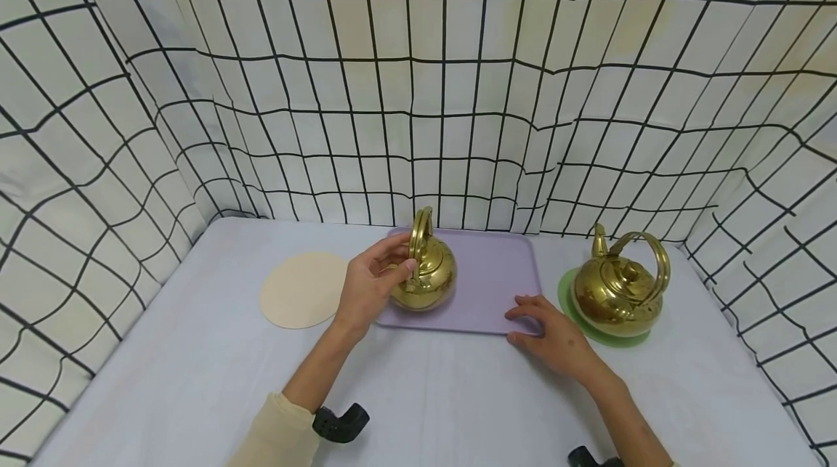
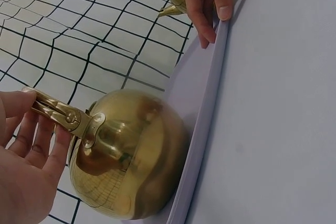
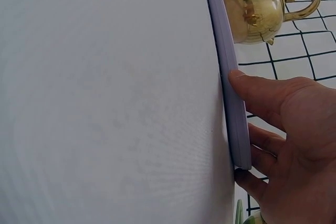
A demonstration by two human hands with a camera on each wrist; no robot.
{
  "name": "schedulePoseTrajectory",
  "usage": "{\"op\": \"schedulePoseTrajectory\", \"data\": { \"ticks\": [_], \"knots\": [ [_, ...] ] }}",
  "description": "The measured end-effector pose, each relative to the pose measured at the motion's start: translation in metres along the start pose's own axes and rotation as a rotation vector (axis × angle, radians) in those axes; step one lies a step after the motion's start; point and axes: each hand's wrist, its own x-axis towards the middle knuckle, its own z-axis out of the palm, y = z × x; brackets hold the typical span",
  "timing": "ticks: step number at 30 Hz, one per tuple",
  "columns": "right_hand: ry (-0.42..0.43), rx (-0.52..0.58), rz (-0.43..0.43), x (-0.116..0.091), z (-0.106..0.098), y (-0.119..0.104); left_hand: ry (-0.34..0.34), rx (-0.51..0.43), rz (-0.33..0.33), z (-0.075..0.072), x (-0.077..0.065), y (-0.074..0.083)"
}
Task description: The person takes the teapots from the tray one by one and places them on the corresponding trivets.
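Note:
My left hand (image 1: 366, 285) grips the raised handle of a shiny brass kettle (image 1: 434, 278), thumb on one side and fingers on the other. The kettle is over the left part of a lavender tray (image 1: 490, 264); the front rim hides its base in the left wrist view, so I cannot tell whether it touches the tray. At the tray's front right corner is my right hand (image 1: 556, 340). In the right wrist view its thumb (image 3: 257, 87) touches the rim, while the loosely bent fingers (image 3: 265, 140) lie on the far side.
A second brass kettle (image 1: 617, 300) stands on a round green mat (image 1: 604, 340) to the right of the tray. On the left lies a round beige mat (image 1: 304, 293). White cloth (image 1: 425, 387) covers the table, and black-gridded white curtains (image 1: 458, 89) surround its back and sides.

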Motion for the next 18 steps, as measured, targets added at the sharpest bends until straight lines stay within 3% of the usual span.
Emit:
{"op": "schedulePoseTrajectory", "data": {
  "ticks": [18],
  "knots": [
    [-0.004, -0.001, -0.005, 0.0001, 0.0027, 0.0015, -0.023, -0.014, -0.064, -0.0001, 0.0015, 0.0031]
  ]
}}
